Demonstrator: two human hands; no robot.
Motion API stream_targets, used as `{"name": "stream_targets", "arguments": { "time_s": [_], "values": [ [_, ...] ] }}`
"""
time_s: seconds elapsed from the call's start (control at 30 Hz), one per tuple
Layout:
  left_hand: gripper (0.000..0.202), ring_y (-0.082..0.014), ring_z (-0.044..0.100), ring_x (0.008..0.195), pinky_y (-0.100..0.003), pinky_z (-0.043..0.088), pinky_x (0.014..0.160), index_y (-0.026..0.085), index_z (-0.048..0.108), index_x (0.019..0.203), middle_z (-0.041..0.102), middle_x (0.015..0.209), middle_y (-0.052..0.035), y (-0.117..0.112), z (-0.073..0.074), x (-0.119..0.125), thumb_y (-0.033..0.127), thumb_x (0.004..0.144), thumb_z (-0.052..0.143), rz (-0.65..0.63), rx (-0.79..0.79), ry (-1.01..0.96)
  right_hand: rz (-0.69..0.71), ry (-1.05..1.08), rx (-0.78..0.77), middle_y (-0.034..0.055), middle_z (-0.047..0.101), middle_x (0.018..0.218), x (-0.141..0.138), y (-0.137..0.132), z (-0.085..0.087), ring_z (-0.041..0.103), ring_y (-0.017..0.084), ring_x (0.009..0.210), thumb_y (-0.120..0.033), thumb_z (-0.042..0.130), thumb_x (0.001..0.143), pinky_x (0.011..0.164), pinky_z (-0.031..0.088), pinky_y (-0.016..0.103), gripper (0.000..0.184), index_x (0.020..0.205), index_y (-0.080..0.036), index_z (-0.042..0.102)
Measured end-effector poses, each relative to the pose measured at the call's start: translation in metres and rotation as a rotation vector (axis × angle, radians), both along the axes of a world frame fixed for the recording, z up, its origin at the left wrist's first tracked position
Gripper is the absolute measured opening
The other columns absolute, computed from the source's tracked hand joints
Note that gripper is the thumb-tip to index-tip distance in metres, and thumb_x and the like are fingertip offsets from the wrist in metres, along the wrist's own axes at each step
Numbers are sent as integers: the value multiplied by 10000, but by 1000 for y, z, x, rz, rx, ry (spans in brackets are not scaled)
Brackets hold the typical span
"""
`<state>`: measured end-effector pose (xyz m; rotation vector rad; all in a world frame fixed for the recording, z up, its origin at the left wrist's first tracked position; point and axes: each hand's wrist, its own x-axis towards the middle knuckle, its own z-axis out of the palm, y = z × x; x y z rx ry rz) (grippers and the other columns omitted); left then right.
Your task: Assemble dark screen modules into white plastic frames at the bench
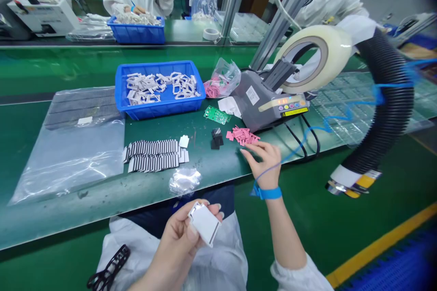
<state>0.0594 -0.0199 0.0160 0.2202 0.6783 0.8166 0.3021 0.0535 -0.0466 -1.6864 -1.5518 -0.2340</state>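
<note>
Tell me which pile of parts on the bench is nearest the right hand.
The loose pink pile, close by the right hand. The black pile lies left of it, and the striped rows farther left still.

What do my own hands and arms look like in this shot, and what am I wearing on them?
Both your left hand and right hand are ungloved. Your right wrist wears a bright blue band with a thin blue cord. A loose white sleeve shows on the right arm; on the left, no sleeve or wristband is visible.
</note>
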Motion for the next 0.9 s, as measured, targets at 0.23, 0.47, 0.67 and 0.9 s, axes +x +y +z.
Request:
{"name": "stream_targets", "arguments": {
  "time_s": [0.23, 0.47, 0.67, 0.9],
  "values": [
    [286, -185, 694, 900, -251, 528, 780, 247, 735, 892, 756, 935, -45, -5, 1, -1, 326, 625, 802, 5, -121, 11, 96, -220, -63, 40, 667, 763, 27, 28, -8, 526, 200, 790, -340, 679, 786, 667, 359, 325, 136, 715, -233, 721],
    [306, -164, 699, 892, -180, 532, 709, 247, 735, 915, 755, 942, -43, -6, -2, 1, 303, 623, 810, -10, -92, -67, 155, -333, -45, 35, 692, 791, 18, 23, 3, 550, 192, 801, -233, 607, 835, 705, 348, 334, 115, 751, -211, 683],
    [286, -159, 699, 896, -182, 552, 715, 250, 730, 930, 752, 958, -33, -3, 1, 1, 311, 656, 788, 0, -59, -72, 156, -243, 64, 55, 677, 850, 5, 16, 9, 569, 210, 847, -186, 591, 832, 736, 401, 352, 63, 821, -206, 650],
    [256, -136, 699, 873, -179, 559, 732, 234, 724, 955, 752, 958, -30, 4, 4, 4, 308, 712, 751, 8, -71, -106, 363, 69, 23, 37, 604, 825, -32, -21, 49, 574, 176, 824, -170, 483, 896, 717, 481, 343, 129, 815, -212, 575]
  ]
}}
